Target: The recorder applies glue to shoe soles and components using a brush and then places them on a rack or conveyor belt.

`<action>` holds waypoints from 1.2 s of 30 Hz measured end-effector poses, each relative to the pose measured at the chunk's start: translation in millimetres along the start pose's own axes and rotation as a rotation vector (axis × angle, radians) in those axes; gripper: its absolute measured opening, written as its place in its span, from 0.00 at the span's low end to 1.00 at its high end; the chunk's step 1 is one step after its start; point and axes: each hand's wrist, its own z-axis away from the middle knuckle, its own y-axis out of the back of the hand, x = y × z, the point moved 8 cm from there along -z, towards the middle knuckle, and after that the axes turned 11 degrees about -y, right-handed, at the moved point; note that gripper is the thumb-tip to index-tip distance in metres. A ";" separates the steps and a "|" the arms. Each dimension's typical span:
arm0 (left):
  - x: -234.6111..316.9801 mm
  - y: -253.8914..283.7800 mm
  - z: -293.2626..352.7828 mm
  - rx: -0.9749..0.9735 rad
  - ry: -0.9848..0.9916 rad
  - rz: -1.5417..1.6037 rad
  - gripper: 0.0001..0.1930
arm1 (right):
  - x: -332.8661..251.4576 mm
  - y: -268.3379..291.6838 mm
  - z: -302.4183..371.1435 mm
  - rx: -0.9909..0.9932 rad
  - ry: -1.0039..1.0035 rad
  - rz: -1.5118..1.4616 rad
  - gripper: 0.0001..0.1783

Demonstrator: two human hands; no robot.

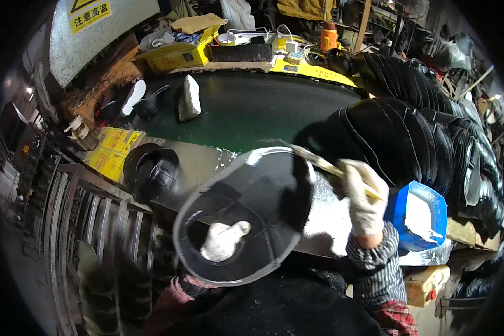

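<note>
My left hand [224,242], in a white glove, pokes up through the opening of a black shoe upper [246,196] with a pale rim and holds it, tilted toward me. Part of its grip is hidden inside. My right hand [365,193], also gloved, is closed round the yellowish handle of a brush [323,163]. The brush's tip meets the upper's far rim, where white paste shows. Right of that hand stands a blue tub [400,215] holding white paste.
Beyond the upper runs a dark green conveyor belt [246,106] carrying white-soled shoes [190,99]. Stacked black uppers [386,140] crowd the right side. Another black piece [151,172] lies left, near a yellow box [115,151]. A metal rack [103,224] stands at lower left.
</note>
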 end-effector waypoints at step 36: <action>61.6 26.2 7.7 0.148 -0.068 -0.074 0.12 | -19.1 73.6 58.9 0.132 0.495 0.181 0.12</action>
